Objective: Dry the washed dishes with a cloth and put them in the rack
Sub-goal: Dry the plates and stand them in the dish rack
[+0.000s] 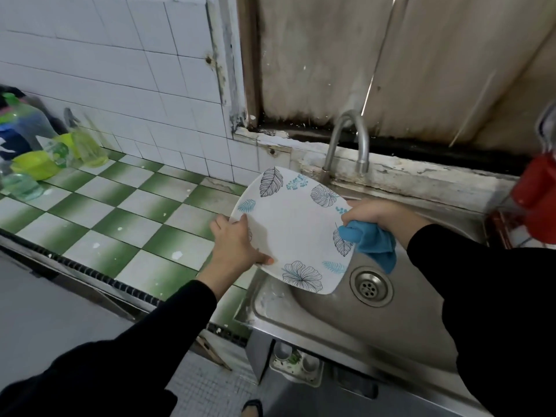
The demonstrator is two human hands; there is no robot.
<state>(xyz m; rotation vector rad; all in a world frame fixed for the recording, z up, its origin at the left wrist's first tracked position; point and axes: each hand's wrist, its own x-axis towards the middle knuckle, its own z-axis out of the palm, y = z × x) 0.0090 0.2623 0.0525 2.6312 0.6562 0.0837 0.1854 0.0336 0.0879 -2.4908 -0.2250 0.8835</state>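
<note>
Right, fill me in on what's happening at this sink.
A person is drying a leaf-patterned plate over the sink. The left hand holds the plate tilted by its left edge, while the right hand grips a blue cloth against the plate's right edge. The plate has not yet gone into a rack.

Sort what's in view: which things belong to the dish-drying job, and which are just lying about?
In the job: plate, gripped at its edge by the left hand; cloth, bunched in the right hand against the plate.
Lying about: tap, sink, spray bottle, green bowl, red object.
</note>
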